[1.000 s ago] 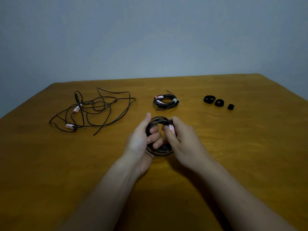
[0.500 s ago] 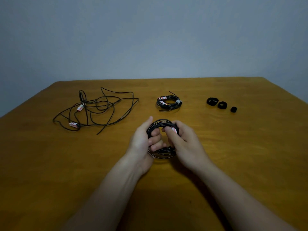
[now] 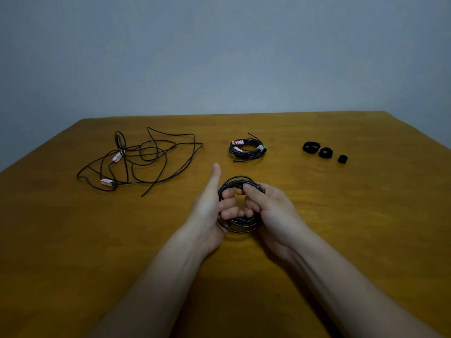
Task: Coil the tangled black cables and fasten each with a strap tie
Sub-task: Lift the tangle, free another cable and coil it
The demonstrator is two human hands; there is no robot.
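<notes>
At frame centre we see both hands, left hand (image 3: 210, 206) and right hand (image 3: 271, 211), gripping the thin black coiled cable (image 3: 240, 225), likely light and springy, best pinched across its bundled loops.

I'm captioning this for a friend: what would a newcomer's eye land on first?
First, both hands in the middle of the table: the left hand hooks its fingers through a black cable coil while the right hand pinches its top. Then the tangled cable sprawled far left, a tied coil behind the hands, and three strap ties far right.
</notes>
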